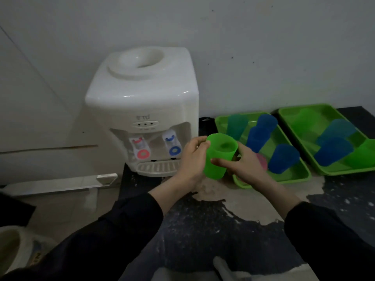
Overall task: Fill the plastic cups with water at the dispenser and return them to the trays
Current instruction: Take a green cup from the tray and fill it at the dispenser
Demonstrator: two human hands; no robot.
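Observation:
I hold a green plastic cup upright between both hands, just right of the white water dispenser. My left hand wraps its left side and my right hand grips its right side and front. The dispenser has a red tap and a blue tap above a drip grille. Two green trays, a near one and a far one, hold several upside-down blue, teal and green cups. A pink cup shows behind my right hand.
The dispenser and trays stand on a dark speckled counter with a worn pale patch. A white wall rises behind. Left of the counter the floor drops away, with a pale rounded object at the bottom left.

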